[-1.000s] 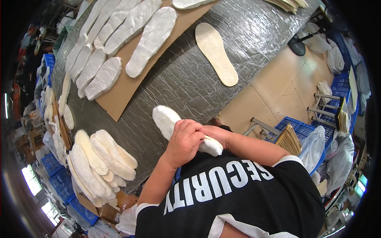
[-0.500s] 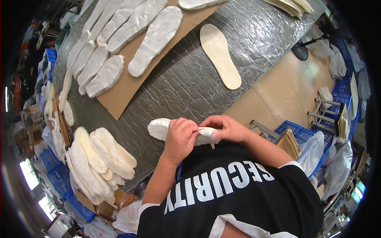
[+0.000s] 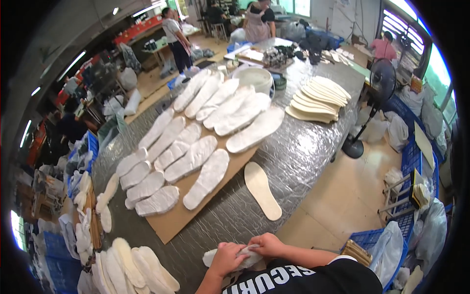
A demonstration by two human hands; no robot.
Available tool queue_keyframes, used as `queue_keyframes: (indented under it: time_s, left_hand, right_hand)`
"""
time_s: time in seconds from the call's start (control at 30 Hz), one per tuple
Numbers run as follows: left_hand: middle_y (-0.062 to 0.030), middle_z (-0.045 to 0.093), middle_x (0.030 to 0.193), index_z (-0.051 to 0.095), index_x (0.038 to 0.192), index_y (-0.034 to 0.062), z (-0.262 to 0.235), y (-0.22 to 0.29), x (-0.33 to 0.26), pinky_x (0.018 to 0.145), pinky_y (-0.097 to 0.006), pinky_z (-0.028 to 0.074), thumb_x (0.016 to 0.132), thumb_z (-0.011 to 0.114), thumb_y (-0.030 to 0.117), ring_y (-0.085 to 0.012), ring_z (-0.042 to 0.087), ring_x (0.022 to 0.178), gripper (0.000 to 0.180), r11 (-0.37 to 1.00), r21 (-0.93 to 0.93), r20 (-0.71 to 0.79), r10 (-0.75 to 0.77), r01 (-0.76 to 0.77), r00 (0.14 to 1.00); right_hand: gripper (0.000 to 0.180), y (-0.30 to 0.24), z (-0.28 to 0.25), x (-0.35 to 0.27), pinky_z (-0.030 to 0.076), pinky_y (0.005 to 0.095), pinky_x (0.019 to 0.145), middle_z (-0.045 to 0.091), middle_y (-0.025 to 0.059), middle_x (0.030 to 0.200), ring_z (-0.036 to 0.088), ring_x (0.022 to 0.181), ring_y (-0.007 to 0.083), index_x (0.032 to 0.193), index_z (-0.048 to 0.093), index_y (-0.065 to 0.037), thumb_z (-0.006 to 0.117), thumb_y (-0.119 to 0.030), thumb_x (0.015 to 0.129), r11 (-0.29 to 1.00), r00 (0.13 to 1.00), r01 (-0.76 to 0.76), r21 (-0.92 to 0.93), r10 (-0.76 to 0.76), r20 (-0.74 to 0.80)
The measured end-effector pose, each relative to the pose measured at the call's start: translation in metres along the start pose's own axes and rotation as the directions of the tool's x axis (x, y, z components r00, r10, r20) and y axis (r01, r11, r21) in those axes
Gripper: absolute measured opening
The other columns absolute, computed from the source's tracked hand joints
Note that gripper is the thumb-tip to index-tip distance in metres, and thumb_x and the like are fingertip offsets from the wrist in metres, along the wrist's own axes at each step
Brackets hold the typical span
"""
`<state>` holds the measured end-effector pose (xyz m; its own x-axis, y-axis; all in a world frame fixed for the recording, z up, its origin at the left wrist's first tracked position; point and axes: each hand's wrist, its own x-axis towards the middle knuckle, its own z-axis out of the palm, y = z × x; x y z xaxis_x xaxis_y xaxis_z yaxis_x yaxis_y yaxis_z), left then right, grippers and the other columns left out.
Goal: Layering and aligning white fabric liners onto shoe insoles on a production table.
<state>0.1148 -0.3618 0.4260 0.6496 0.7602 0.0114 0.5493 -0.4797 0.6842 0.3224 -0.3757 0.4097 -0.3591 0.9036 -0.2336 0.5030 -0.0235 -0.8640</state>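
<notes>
1. While the left hand (image 3: 226, 258) curls its fingers over a fluffy white insole (image 3: 248, 257), the right hand (image 3: 268, 245) pinches the same piece near its other end, thumb and fingertips closed on the edge. Both hands are thus grasping it, side by side and close together; the piece lies crosswise just in front of the black shirt (image 3: 313, 279), by the near edge of the table, its rounded tip showing past the left hand.

2. To the left of the hands, a heap of cream fleece insoles (image 3: 129, 269) fans out, overlapping; what bears it is hard to make out.

3. To the right, beyond the forearm, stand a blue crate (image 3: 363, 238) and a clear plastic bag (image 3: 387, 255).

4. Ahead of the hands, well apart from them, a single cream insole (image 3: 263, 192) lies flat on the table (image 3: 235, 208), which has a crinkled, shiny grey covering.

5. Left of that insole, a brown cardboard sheet (image 3: 166, 225) lies at a slant, and rows of white insoles (image 3: 208, 179) cover much of it, some close enough to touch.

6. Farther along the table, a fanned stack of cream insoles (image 3: 320, 100) sits toward the right, with a pale round tub (image 3: 252, 78) to its left.

7. Beyond the right-hand edge, a black fan (image 3: 382, 81) stands on the tiled floor (image 3: 338, 196).

8. Farthest off are a person in an apron (image 3: 259, 22), a person in a light top (image 3: 174, 32) and a person in pink (image 3: 384, 48).
</notes>
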Motion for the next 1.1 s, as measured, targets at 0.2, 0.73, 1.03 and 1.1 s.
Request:
queue_keyframes:
  time_s: [0.2, 0.73, 1.03, 1.1]
  left_hand:
    - [-0.0043, 0.065, 0.071, 0.070, 0.083, 0.0121, 0.000, -0.004, 0.012, 0.077, -0.036, 0.041, 0.079, 0.066, 0.023, -0.0215, 0.062, 0.072, 0.012, 0.998, -0.060, -0.087, 0.015, -0.020, 0.996]
    - [-0.0069, 0.065, 0.091, 0.061, 0.104, -0.0024, -0.050, 0.023, 0.043, 0.069, -0.029, 0.050, 0.095, 0.051, 0.015, -0.0145, 0.062, 0.079, 0.022, 0.184, -0.979, -0.192, -0.655, -0.092, 0.731]
    - [-0.0064, 0.063, 0.089, 0.058, 0.110, 0.0003, -0.038, 0.033, 0.052, 0.065, -0.031, 0.051, 0.096, 0.053, 0.024, -0.0166, 0.061, 0.072, 0.028, 0.009, -0.978, -0.173, -0.595, -0.209, 0.785]
    - [-0.0063, 0.063, 0.092, 0.058, 0.111, 0.0002, -0.036, 0.038, 0.049, 0.068, -0.031, 0.051, 0.096, 0.052, 0.024, -0.0160, 0.061, 0.076, 0.029, 0.013, -0.981, -0.163, -0.611, -0.196, 0.774]
  right_hand:
    - [0.025, -0.016, -0.028, 0.007, 0.050, 0.0420, 0.067, 0.066, 0.0152, 0.078, 0.064, 0.076, 0.0342, 0.090, 0.069, -0.014, 0.061, -0.036, 0.083, 0.996, 0.998, 0.058, -0.061, -0.057, 0.023]
    - [0.082, -0.023, -0.059, 0.053, 0.030, 0.0399, 0.107, 0.040, 0.0119, 0.140, 0.038, 0.130, 0.0228, 0.144, 0.027, -0.006, 0.065, -0.048, 0.084, 0.579, 0.862, 0.270, 0.769, -0.501, 0.074]
    - [0.096, -0.079, -0.062, 0.065, 0.036, 0.0383, 0.103, 0.040, 0.0127, 0.140, 0.038, 0.130, 0.0239, 0.146, 0.019, -0.007, 0.073, -0.047, 0.078, 0.464, 0.852, 0.282, 0.840, -0.523, 0.003]
    - [0.091, -0.074, -0.055, 0.066, 0.039, 0.0364, 0.099, 0.045, 0.0101, 0.135, 0.044, 0.123, 0.0214, 0.146, 0.021, -0.009, 0.073, -0.043, 0.079, 0.474, 0.872, 0.219, 0.853, -0.487, 0.046]
